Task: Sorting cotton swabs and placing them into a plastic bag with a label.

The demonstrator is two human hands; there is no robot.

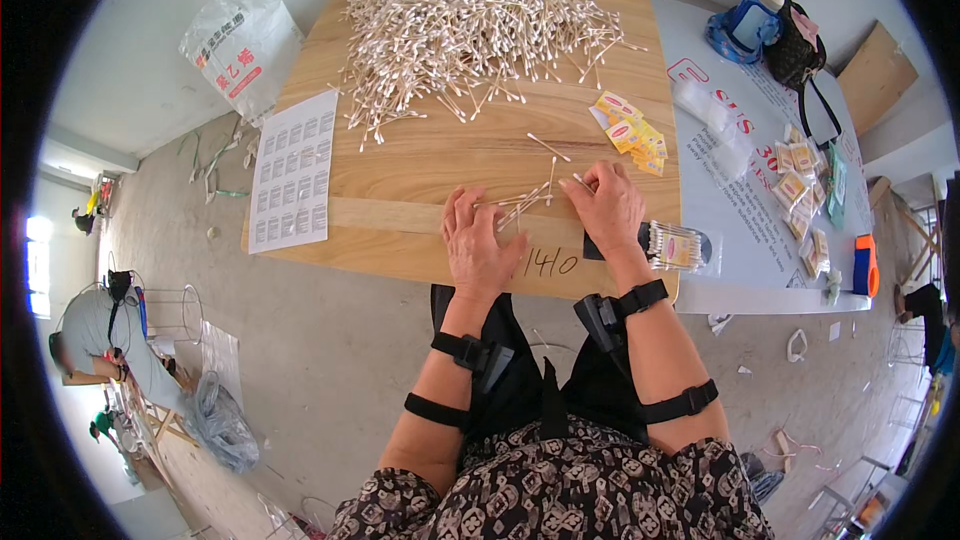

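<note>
My left hand (476, 243) rests low over the table, fingers bent and spread, with the thumb apart. Its fingertips touch the ends of a few loose cotton swabs (526, 206) lying crossed on the wood. To the right, my right hand (608, 208) pinches a cotton swab (583, 185) between thumb and fingertips. One more cotton swab (549, 147) lies alone just beyond the hands. Under my right wrist sits a dark holder (645, 240), partly hidden by it, beside a clear pack of cotton swabs (677, 247) with a yellow label.
A big heap of cotton swabs (480, 25) covers the table's far side. Yellow cards (632, 132) lie at right, a printed label sheet (293, 173) at left. The adjoining grey table (730, 230) carries filled packs (797, 180), bags and an orange-and-blue tape dispenser (865, 265).
</note>
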